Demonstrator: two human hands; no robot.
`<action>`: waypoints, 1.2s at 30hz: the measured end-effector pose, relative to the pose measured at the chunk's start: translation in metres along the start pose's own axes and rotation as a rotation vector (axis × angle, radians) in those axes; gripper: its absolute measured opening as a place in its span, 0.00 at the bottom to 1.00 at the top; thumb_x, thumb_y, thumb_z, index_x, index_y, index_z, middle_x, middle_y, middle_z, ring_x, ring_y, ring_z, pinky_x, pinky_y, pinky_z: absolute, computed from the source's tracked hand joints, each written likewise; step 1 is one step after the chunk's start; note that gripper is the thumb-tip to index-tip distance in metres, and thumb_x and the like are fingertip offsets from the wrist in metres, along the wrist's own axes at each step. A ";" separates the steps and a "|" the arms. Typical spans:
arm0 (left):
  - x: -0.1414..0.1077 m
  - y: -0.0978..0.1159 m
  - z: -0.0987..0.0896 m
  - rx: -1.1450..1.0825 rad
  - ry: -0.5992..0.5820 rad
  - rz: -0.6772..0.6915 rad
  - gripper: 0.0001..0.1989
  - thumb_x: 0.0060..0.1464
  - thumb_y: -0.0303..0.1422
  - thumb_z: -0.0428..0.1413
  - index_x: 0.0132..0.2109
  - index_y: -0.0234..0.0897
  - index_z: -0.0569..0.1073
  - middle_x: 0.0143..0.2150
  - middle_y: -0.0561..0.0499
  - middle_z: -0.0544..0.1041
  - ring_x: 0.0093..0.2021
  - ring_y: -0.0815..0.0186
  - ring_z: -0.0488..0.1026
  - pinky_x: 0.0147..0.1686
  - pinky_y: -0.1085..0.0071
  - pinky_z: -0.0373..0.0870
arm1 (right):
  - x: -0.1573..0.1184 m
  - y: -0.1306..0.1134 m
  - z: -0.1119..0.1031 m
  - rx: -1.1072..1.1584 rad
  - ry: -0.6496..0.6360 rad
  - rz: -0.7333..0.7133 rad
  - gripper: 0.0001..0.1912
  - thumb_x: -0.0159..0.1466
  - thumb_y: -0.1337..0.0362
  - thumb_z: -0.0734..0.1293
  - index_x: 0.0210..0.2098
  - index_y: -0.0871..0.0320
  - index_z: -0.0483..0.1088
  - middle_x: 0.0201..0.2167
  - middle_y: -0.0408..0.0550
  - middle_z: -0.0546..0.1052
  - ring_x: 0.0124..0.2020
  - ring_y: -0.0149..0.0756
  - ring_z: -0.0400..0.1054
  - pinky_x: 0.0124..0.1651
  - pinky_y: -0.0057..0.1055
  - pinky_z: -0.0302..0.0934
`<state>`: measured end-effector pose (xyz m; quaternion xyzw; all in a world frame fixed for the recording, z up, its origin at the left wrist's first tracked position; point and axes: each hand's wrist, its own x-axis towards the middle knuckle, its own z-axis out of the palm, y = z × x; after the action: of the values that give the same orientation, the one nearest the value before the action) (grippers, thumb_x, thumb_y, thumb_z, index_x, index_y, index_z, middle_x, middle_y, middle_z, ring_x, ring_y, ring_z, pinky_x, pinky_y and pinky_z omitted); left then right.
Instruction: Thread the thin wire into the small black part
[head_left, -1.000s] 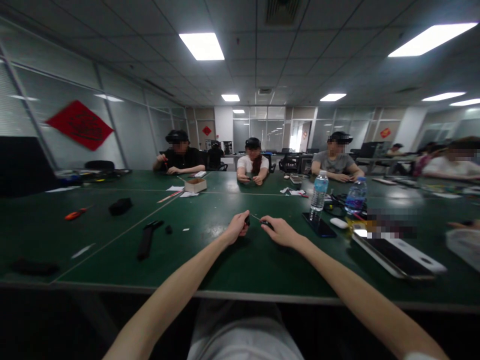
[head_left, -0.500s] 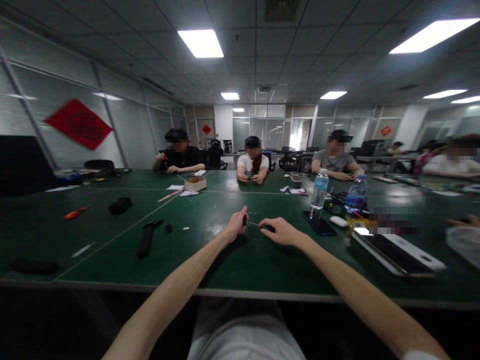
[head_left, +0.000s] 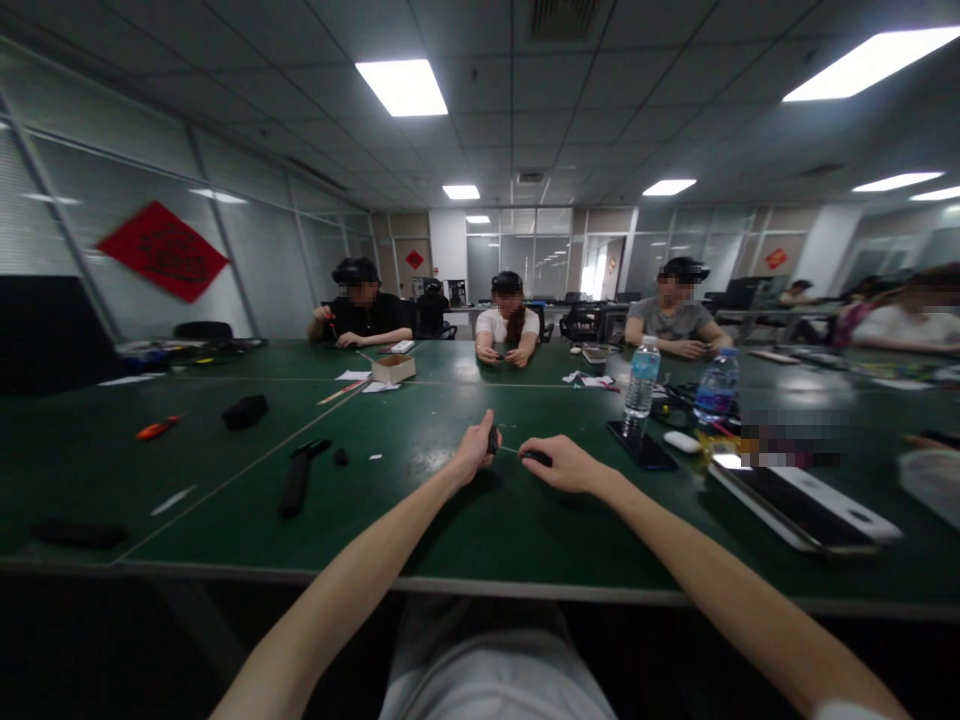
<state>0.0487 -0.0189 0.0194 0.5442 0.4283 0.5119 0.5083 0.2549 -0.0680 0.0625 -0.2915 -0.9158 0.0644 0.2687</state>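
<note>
Wire [head_left: 510, 450], thin and pale, spans the short gap between the two hands, which stay apart over the middle of the green table [head_left: 465, 540], nearer its front edge. The left hand [head_left: 474, 450] is closed on a small black part [head_left: 493, 440] at one end, and the right hand [head_left: 566, 465] pinches a small dark piece [head_left: 537, 458] at the other. This looks like close handwork on a small assembly, calling for a steady pinch at both ends; a screwdriver [head_left: 157, 428] lies well to the left, a phone [head_left: 641, 453] nearer on the right.
</note>
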 end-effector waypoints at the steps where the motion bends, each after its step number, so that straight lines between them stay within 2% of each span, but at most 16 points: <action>1: 0.000 0.000 0.001 0.003 0.010 -0.002 0.31 0.47 0.60 0.41 0.24 0.33 0.65 0.14 0.56 0.58 0.11 0.76 0.52 0.13 0.78 0.44 | 0.000 0.000 0.000 0.003 -0.005 0.001 0.13 0.61 0.61 0.61 0.44 0.54 0.70 0.37 0.46 0.76 0.36 0.35 0.69 0.42 0.29 0.60; 7: -0.003 0.001 0.002 0.019 -0.003 0.007 0.30 0.47 0.59 0.43 0.21 0.35 0.62 0.13 0.57 0.56 0.11 0.76 0.51 0.13 0.78 0.44 | 0.000 0.003 0.002 0.006 -0.019 -0.014 0.13 0.63 0.59 0.60 0.44 0.54 0.70 0.38 0.46 0.76 0.37 0.35 0.69 0.42 0.30 0.60; 13: -0.005 0.005 0.004 0.074 -0.050 -0.004 0.30 0.48 0.60 0.40 0.22 0.35 0.63 0.12 0.58 0.55 0.11 0.76 0.50 0.13 0.77 0.42 | -0.001 0.003 0.001 0.040 -0.020 -0.035 0.13 0.62 0.60 0.60 0.44 0.52 0.71 0.38 0.45 0.76 0.36 0.35 0.70 0.42 0.30 0.60; 19: -0.006 0.003 0.003 0.196 -0.020 0.024 0.34 0.48 0.61 0.36 0.22 0.34 0.65 0.13 0.55 0.59 0.12 0.74 0.53 0.14 0.76 0.46 | -0.002 0.002 0.003 0.043 -0.031 -0.038 0.14 0.63 0.61 0.59 0.45 0.53 0.71 0.39 0.45 0.76 0.38 0.36 0.70 0.44 0.31 0.60; 22: -0.006 -0.001 0.003 0.253 0.034 0.031 0.34 0.49 0.60 0.35 0.21 0.34 0.65 0.12 0.55 0.59 0.12 0.73 0.55 0.14 0.76 0.49 | -0.002 0.001 0.010 0.013 -0.008 -0.021 0.14 0.63 0.62 0.59 0.45 0.53 0.71 0.39 0.46 0.76 0.39 0.37 0.69 0.44 0.31 0.59; 26: -0.003 -0.005 0.003 0.251 0.152 -0.010 0.33 0.52 0.58 0.33 0.21 0.36 0.63 0.11 0.55 0.58 0.11 0.72 0.55 0.14 0.75 0.49 | -0.001 -0.006 0.027 -0.045 0.063 0.066 0.13 0.63 0.62 0.59 0.44 0.53 0.71 0.38 0.46 0.76 0.39 0.37 0.69 0.43 0.30 0.58; 31: 0.004 -0.009 0.003 0.231 0.264 -0.045 0.33 0.52 0.58 0.30 0.22 0.36 0.64 0.11 0.54 0.59 0.11 0.72 0.55 0.13 0.75 0.50 | 0.002 -0.017 0.052 -0.078 0.155 0.271 0.13 0.64 0.59 0.57 0.42 0.54 0.70 0.34 0.48 0.76 0.35 0.37 0.70 0.38 0.29 0.57; 36: 0.009 -0.010 0.001 0.241 0.321 -0.078 0.34 0.51 0.59 0.30 0.23 0.35 0.65 0.11 0.54 0.59 0.11 0.70 0.57 0.13 0.74 0.52 | 0.002 -0.022 0.068 -0.080 0.184 0.377 0.13 0.66 0.57 0.55 0.40 0.54 0.69 0.30 0.48 0.75 0.31 0.37 0.69 0.34 0.28 0.55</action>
<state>0.0512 -0.0090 0.0108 0.4952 0.5829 0.5171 0.3843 0.2062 -0.0823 0.0117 -0.4727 -0.8185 0.0502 0.3226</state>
